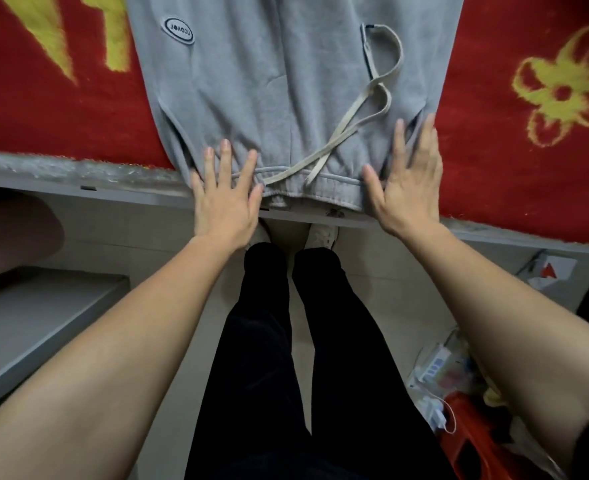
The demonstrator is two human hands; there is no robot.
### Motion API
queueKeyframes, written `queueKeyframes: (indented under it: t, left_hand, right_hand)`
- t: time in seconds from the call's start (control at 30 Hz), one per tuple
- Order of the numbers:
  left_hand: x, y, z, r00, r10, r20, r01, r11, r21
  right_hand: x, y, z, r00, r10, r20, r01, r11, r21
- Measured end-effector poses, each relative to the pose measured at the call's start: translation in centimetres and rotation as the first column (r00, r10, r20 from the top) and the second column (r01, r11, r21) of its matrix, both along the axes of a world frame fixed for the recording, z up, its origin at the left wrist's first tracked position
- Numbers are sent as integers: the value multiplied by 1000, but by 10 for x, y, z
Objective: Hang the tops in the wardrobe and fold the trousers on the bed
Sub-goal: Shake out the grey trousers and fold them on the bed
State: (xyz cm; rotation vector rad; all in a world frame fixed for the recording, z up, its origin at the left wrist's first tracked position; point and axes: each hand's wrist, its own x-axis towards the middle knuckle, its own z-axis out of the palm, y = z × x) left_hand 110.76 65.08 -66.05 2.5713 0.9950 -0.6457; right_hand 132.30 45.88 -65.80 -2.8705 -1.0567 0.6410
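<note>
Both hands press flat, fingers spread, pinching nothing: left hand (222,199) on the waistband's (315,190) left end, right hand (407,183) on its right. Trousers (279,81) lie on the bed (514,174), legs stretching beyond the waistband. Smoothing away from the waistband, drawstring (355,114) tucked in, should give a clean fold.

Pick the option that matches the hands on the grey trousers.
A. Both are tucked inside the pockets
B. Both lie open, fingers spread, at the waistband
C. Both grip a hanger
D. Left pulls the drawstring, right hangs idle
B: the left hand and right hand lie with straight, spread fingers at the waistband end of the grey trousers, and the drawstring lies loose between them.
</note>
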Motion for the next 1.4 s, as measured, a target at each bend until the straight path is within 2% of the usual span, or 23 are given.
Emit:
queueKeyframes:
  t: [0.07,0.1,0.2,0.3,0.37,0.43,0.5,0.53,0.6,0.67,0.73,0.9,1.03,1.1,1.17,1.27,1.33,1.4]
  left_hand:
    - [6,-2,0,997,-16,-77,16,1000,-7]
    - [9,-3,2,994,-28,-108,28,1000,-5]
    - [20,-2,11,993,53,-109,-52,999,7]
    - [36,-5,20,983,184,1,-183,974,132]
    - [50,-8,23,973,161,168,-188,969,160]
    - [68,-16,23,928,34,371,-66,995,76]
    - [86,-32,20,894,-80,442,98,995,-18]
    - [93,-42,18,907,-142,397,174,984,-44]
    - [102,-67,15,941,-261,215,277,960,-48]
    - [107,-85,14,963,-250,104,257,964,-63]
    - [112,-93,16,976,-203,79,208,976,-60]
    - [129,-90,17,985,-167,34,167,986,26]
    - [153,-104,15,992,-126,23,124,989,83]
    - [157,-112,13,997,-70,38,69,997,19]
    - [161,-114,11,996,-87,28,88,996,-33]
    - [172,-112,11,998,-61,34,65,991,-120]
    - [176,-105,15,995,52,87,-29,968,-251]
    - [169,-92,23,961,269,72,-207,864,-459]
  right_hand:
    - [3,-2,-12,995,50,-89,-64,986,-157]
    - [4,-2,-15,993,39,-109,-59,981,-183]
    - [2,0,-12,993,11,-117,-28,989,-147]
    - [5,-3,-3,989,-64,-132,70,997,36]
    - [15,0,2,969,-197,-151,227,949,219]
    - [30,9,6,904,-371,-213,426,831,359]
    - [49,19,8,843,-484,-234,537,759,368]
    - [60,23,7,834,-503,-225,551,760,345]
    - [81,30,5,832,-513,-211,554,783,282]
    - [101,35,1,851,-487,-197,522,828,206]
    - [115,37,-2,867,-453,-208,485,863,140]
    - [127,44,-3,833,-495,-248,522,851,55]
    - [135,52,-4,762,-540,-359,612,781,124]
    - [139,53,-4,735,-526,-428,640,746,182]
    - [141,54,-4,715,-508,-480,650,736,190]
    - [145,57,2,712,-495,-497,646,739,189]
    - [147,60,9,672,-516,-531,692,693,202]
    - [146,68,19,542,-523,-658,790,585,186]
